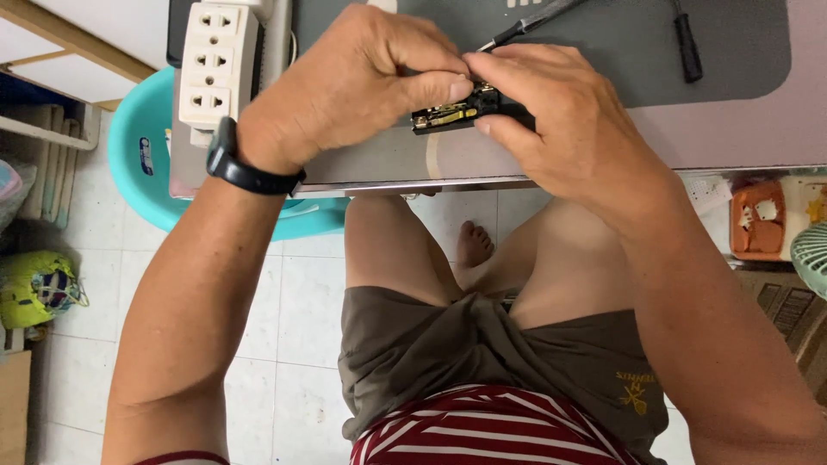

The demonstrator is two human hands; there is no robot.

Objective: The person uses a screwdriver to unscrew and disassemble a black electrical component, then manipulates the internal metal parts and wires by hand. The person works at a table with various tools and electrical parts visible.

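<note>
A small black electronic part (pixel 461 112), w/ brass-coloured metal contacts showing on its top, is held between both hands just above the near edge of the tabletop (pixel 732 129). The left hand (pixel 353 82) is curled over it from the left; its fingers (pixel 431 86) are closed, thumb tip pressed against the part's upper left end. The right hand (pixel 560 120) comes in from the right, fingers closed around the part's right end, so that end is hidden. Both hands touch each other at the fingertips over the part.

A black wristband (pixel 245 168) is worn on the left wrist. A white power strip (pixel 215 65) w/ several sockets lies at the tabletop's left edge, just beside the left hand. A dark grey mat (pixel 603 52) covers the far part of the tabletop; on it a thin tool w/ a black handle (pixel 534 21) lies slanted just beyond the fingertips, and a black cable end (pixel 687 47) lies further right, well apart from the hands.

Below the tabletop, olive shorts (pixel 482 362), a red-and-white striped shirt (pixel 482 430) and a bare foot (pixel 474 245) on the white tiled floor (pixel 293 344) are seen. A turquoise plastic tub (pixel 142 146) stands on the floor at left, partly under the tabletop. A yellow-green bag (pixel 34 288) sits at the far left, and an orange item (pixel 758 220) at the right edge.
</note>
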